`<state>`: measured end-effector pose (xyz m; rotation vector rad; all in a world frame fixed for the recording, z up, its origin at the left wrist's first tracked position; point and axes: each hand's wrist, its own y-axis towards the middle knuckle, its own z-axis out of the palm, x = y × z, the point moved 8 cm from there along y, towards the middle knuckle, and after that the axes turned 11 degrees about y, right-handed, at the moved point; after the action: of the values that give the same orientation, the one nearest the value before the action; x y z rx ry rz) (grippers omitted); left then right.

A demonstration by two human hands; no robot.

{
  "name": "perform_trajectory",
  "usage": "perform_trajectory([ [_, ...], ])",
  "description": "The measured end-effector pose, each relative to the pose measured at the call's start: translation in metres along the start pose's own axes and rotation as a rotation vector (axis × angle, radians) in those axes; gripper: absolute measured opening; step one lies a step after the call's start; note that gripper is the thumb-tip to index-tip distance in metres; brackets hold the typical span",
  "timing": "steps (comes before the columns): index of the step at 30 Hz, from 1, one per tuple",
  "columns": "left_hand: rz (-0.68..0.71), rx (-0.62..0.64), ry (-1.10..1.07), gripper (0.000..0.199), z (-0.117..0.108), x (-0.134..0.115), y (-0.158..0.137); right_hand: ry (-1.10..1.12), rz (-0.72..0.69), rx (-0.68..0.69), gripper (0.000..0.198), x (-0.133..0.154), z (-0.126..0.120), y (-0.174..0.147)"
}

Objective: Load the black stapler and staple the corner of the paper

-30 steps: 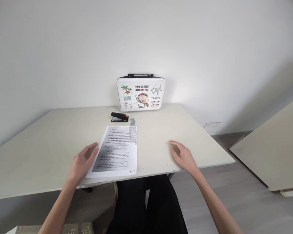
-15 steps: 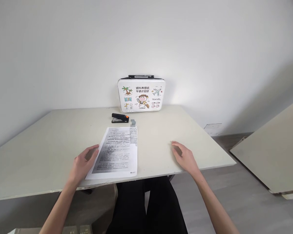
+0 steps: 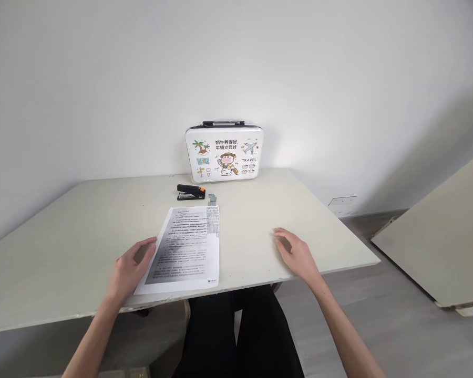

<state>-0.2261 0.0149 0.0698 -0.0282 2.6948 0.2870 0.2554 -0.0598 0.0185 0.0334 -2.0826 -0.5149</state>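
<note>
A printed sheet of paper [image 3: 185, 257] lies flat near the front edge of the table, left of the middle. My left hand [image 3: 132, 268] rests at its left edge, fingers apart, holding nothing; whether the fingertips touch the paper I cannot tell. On the right part of the tabletop, well away from the sheet, my right hand [image 3: 297, 254] is open, with thumb and fingers apart and nothing in it. Beyond the paper's top edge is a black stapler [image 3: 191, 192] with an orange patch. Small grey strips [image 3: 212, 199], perhaps staples, lie at the paper's top right corner.
A white case [image 3: 224, 155] with cartoon prints and a black handle stands at the back of the table [image 3: 252, 226], against the wall [image 3: 142, 79]. To the right of the table, a pale panel [image 3: 437, 247] stands low over the grey floor.
The view has shifted slightly, so the table things appear a little further left. Both hands keep nearly the same pose, and nothing has been picked up.
</note>
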Motion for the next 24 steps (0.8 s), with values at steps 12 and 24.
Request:
perform_trajectory([
  [12,0.290,-0.193,0.109,0.042,-0.010,-0.060,0.061,-0.018,-0.017,0.024,0.026,-0.001,0.003,0.001],
  [24,0.603,0.059,0.680,0.036,0.055,-0.161,0.224,0.006,-0.040,0.019,0.024,0.005,0.003,0.002],
])
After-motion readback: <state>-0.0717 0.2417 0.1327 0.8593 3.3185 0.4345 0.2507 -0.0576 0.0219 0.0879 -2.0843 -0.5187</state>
